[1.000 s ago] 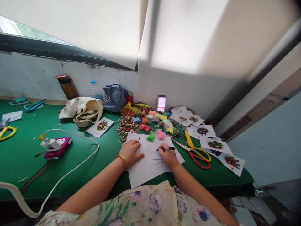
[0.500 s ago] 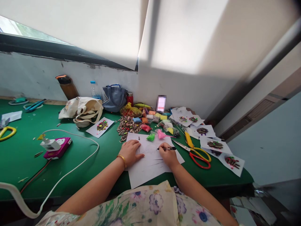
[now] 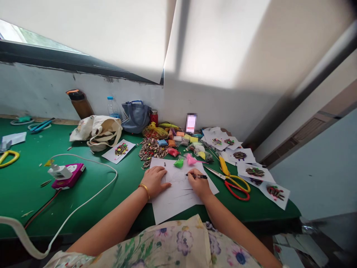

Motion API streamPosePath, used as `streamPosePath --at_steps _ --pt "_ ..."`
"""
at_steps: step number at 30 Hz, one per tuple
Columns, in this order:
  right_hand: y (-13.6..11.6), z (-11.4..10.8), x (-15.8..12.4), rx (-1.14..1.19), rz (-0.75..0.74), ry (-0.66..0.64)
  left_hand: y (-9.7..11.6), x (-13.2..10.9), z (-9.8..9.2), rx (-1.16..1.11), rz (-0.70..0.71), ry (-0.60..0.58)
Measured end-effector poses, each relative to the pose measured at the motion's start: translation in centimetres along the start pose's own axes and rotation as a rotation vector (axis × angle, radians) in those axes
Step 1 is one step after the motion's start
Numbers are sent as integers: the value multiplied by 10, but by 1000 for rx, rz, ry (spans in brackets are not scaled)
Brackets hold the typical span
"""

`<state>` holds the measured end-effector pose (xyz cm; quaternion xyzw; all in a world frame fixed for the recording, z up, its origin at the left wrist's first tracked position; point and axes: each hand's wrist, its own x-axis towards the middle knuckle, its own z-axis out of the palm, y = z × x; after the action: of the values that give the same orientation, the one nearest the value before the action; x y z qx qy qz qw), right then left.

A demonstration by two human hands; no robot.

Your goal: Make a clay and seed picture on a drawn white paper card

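A white sheet of paper (image 3: 178, 197) with a faint pencil drawing lies on the green table (image 3: 33, 190) in front of me. My left hand (image 3: 154, 180), with a gold bangle at the wrist, rests flat on the sheet's left part, fingers spread. My right hand (image 3: 198, 182) is closed around a black pen (image 3: 198, 175), whose tip touches the drawing near the sheet's middle.
A heap of sunflower seeds (image 3: 152, 148), coloured clay packets (image 3: 178, 142) and yellow and red scissors (image 3: 232, 178) lie beyond and right of the sheet. Finished seed pictures (image 3: 255, 172) line the right edge. Bags (image 3: 97, 130), bottles, a pink device (image 3: 69, 175) and a white cable (image 3: 92, 193) occupy the left.
My right hand has shifted the pen very slightly over the drawing. My left hand has stayed flat on the paper.
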<state>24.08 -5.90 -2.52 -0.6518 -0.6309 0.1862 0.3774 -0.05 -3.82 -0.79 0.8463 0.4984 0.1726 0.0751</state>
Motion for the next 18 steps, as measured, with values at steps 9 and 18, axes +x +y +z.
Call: streamPosePath --at_steps 9,18 --pt "2 -1 2 52 19 33 0 0 1 9 -10 -11" --pt "7 -5 4 277 -52 113 2 0 -1 -16 -38 -32"
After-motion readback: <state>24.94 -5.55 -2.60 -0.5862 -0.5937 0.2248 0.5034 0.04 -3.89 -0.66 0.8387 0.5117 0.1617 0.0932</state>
